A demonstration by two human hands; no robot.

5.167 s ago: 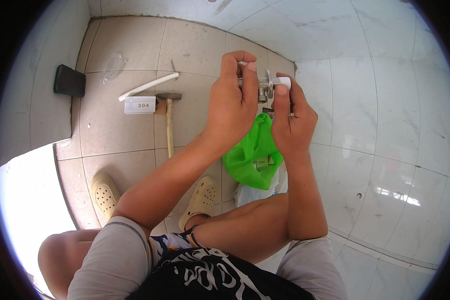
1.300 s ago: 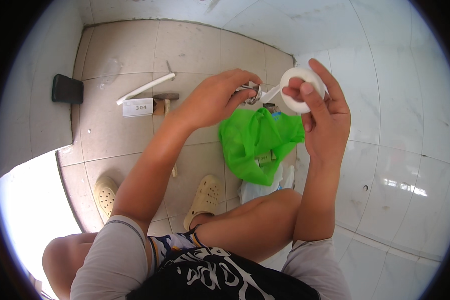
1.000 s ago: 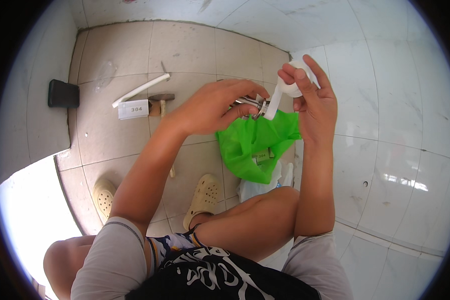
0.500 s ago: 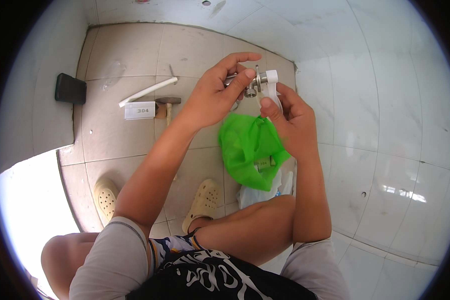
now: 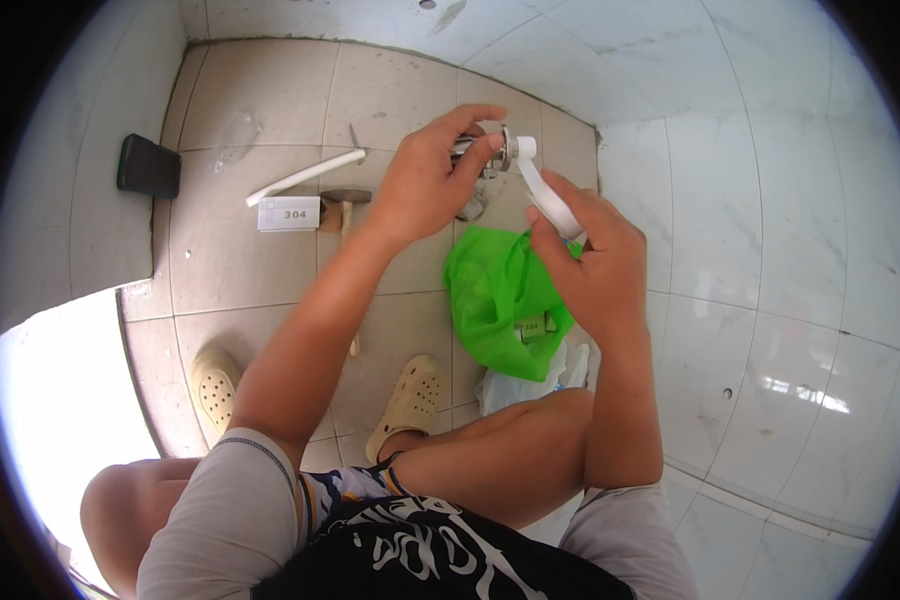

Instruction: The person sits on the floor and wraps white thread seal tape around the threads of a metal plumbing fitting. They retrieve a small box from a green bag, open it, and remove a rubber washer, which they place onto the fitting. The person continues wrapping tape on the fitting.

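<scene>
Now, tape strip [image 5: 534, 178] runs from the white-wrapped end of the metal fitting [image 5: 507, 150] toward its 5 o'clock, straighter and longer than 0.5 s ago, when it hung nearer 6 o'clock. At 1.0 s ago the tape roll [image 5: 562, 214] sat at the fitting's 1 o'clock; it is now at 5 o'clock, seen nearly edge-on. Left hand [image 5: 432, 178]: thumb and fingers closed on the fitting body, index finger raised and extended toward 3 o'clock. Right hand [image 5: 607, 255]: thumb and fingers narrow, pinching the roll; the far fingertips are hidden. Fitting is held clear of the floor, just right of 12 o'clock in the view, its taped end facing 3 o'clock. Interpretation: the roll's shift is consistent with tape passing around that end; since strip still joins fitting to roll, wrapping reads as in progress, not finished. Number of turns cannot be told. Surroundings look unchanged: green bag [image 5: 482, 292] lies at the fitting's 6 o'clock; hammer [image 5: 349, 196], white box [image 5: 288, 214] and white tube [image 5: 305, 178] remain near 10 o'clock of the view.
</scene>
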